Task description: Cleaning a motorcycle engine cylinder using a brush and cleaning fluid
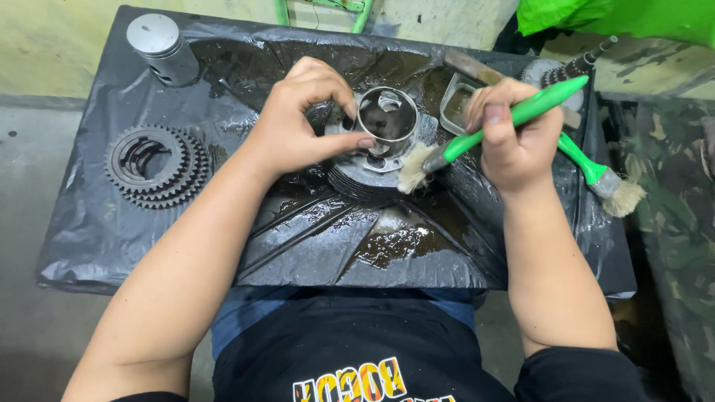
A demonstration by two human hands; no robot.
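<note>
My left hand (302,119) grips a finned metal engine cylinder (387,123) by its rim, in the middle of a tray lined with wet black plastic (313,246). My right hand (514,138) holds a green-handled brush (484,134). The brush's pale bristles touch the cylinder's right side near its fins. Dark oily liquid pools on the plastic below the cylinder.
A stack of gears (156,165) lies at the left and a grey piston (164,48) stands at the back left. A second green brush (603,179) rests at the right edge. A small metal container (456,104) and a sprocket (555,73) sit behind my right hand.
</note>
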